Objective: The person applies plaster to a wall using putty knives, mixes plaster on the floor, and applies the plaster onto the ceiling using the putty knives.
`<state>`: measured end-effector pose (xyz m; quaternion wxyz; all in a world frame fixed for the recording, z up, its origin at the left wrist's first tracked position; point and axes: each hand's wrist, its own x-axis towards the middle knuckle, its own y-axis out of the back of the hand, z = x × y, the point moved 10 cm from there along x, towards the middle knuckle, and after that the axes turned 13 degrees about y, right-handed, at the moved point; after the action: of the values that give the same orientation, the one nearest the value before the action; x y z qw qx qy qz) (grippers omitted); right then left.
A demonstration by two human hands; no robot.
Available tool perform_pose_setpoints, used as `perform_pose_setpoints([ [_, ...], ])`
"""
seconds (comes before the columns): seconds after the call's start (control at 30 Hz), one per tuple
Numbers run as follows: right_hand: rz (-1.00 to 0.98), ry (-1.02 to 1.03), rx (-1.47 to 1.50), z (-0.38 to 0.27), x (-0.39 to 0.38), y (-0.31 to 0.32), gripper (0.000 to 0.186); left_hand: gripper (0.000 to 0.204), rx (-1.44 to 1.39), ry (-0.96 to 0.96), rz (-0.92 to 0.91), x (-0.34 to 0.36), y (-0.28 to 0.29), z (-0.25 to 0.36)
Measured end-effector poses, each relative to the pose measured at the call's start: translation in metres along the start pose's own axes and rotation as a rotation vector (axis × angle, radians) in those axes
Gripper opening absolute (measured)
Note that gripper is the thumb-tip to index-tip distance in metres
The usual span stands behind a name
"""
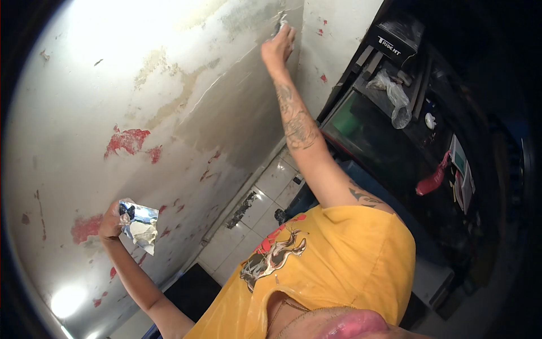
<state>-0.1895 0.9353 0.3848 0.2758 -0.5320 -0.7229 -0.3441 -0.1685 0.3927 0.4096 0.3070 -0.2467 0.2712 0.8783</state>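
Observation:
At the upper middle, my right hand reaches up along a stretched arm to the patchy wall, near its corner. Its fingers are closed round a small putty knife, mostly hidden by the hand and pressed close to the wall. Lower left, my left hand is closed on a shiny metal plate smeared with a pale paste. That plate is held away from the wall's surface. Bare red spots, grey smears and cracks mark the wall between my hands.
On the right stands a dark cabinet with a black box, a clear plastic bag and a red pouch on or beside it. White tiles run below the painted wall. A black panel lies behind my left arm.

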Motion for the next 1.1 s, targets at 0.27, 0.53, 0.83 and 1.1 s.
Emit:
perform_pose_setpoints([
  [0.27, -0.125, 0.085, 0.161, -0.114, -0.068, 0.014, 0.046, 0.061, 0.068, -0.022, 0.016, 0.005, 0.007, -0.004],
  [0.53, 0.072, 0.023, 0.137, 0.023, -0.011, 0.055, 0.046, 0.057, -0.049, -0.02, -0.049, 0.005, 0.0, 0.003],
  [0.83, -0.029, -0.012, 0.047, 0.065, 0.043, -0.004, 0.043, 0.055, -0.041, 0.022, 0.033, 0.002, 0.004, -0.002],
  [1.1, -0.011, -0.044, 0.078, -0.021, -0.003, -0.002, 0.044, 0.054, -0.058, 0.049, 0.006, 0.0, -0.002, 0.002],
])
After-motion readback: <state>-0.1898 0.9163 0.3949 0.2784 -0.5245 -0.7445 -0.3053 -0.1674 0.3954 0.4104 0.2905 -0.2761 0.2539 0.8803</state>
